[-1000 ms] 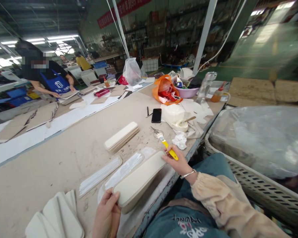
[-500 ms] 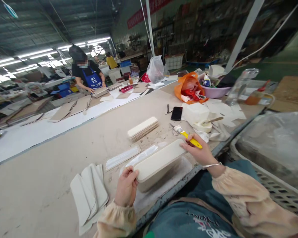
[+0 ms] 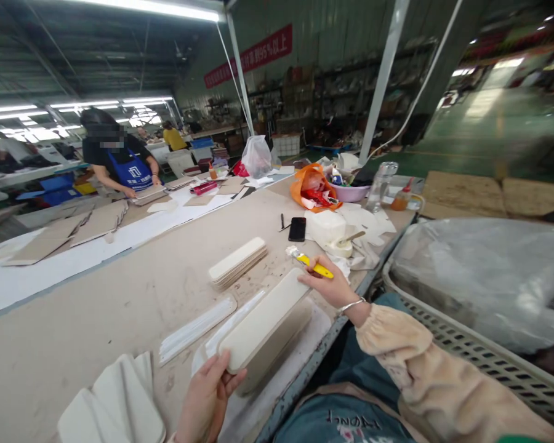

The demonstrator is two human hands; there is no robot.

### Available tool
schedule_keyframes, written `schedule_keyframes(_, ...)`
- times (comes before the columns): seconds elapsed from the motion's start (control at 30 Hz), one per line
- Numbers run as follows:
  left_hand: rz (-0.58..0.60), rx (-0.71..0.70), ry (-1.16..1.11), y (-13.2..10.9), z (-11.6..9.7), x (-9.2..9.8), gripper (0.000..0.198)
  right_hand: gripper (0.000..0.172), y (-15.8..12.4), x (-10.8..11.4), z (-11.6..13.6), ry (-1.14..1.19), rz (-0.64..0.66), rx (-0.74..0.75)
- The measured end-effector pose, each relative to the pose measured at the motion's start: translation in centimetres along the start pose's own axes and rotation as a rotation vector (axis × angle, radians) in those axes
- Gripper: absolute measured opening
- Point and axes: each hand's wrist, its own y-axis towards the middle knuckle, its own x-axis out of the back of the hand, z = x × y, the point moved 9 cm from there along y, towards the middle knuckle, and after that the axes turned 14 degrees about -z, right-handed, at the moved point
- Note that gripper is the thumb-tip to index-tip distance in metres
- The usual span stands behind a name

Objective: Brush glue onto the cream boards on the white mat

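A long cream panel with rounded corners (image 3: 265, 320) is held slightly tilted above the table's front edge. My left hand (image 3: 207, 391) is closed on its near left end, thumb on top. My right hand (image 3: 325, 282) pinches the far right end and also holds a yellow-handled brush (image 3: 314, 266), its white-smeared tip pointing away. Under the held panel lie similar pale pieces (image 3: 277, 354), partly hidden. Just beyond is a neat stack of cream panels (image 3: 238, 263). White strips (image 3: 196, 329) lie left of the held panel, and loose pale pieces (image 3: 113, 403) fan out at lower left.
A phone (image 3: 297, 229), an orange bag (image 3: 314, 187), a lilac basin (image 3: 351, 193) and a clear bottle (image 3: 382, 184) stand at the back right. A plastic-lined crate (image 3: 471, 344) adjoins the table on the right. Across the table a co-worker (image 3: 120, 157) handles boards.
The view has swung right, so table items appear further left. Both hands still hold the panel, which is tilted more steeply. The brush stays in my right hand.
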Motion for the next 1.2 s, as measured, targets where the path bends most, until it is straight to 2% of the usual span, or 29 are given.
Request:
schedule_keyframes(0.27, -0.045, -0.018, -0.058, -0.8, -0.1, -0.1, 0.029, 0.032, 0.1, 0.4, 1.1, 0.021, 0.007, 0.049)
schedule_keyframes(0.43, -0.087, -0.036, -0.103, -1.5, -0.3, 0.0, 0.04, 0.033, 0.1, 0.4, 1.6, 0.023, 0.011, 0.028)
schedule_keyframes(0.73, -0.035, -0.032, -0.019, -1.4, 0.4, -0.1, 0.027, 0.031, 0.4, 0.5, 1.9, -0.007, 0.034, 0.062)
schedule_keyframes(0.87, -0.039, -0.031, 0.03, -1.4, 0.0, -0.4, 0.032, 0.03, 0.8, 0.2, 1.5, -0.029, 0.049, 0.061)
schedule_keyframes(1.03, 0.02, -0.121, 0.126, 0.1, -2.6, -1.2, 0.034, 0.027, 2.3, -1.0, 0.2, -0.112, 0.031, 0.09)
schedule_keyframes(1.1, 0.037, -0.193, 0.178, 1.9, -4.5, -1.6, 0.034, 0.026, 3.6, -2.3, -0.3, -0.151, 0.037, 0.124)
schedule_keyframes(1.2, -0.016, -0.327, 0.282, 5.5, -8.1, -2.4, 0.036, 0.022, 6.5, -4.9, -1.0, -0.263, 0.04, 0.207)
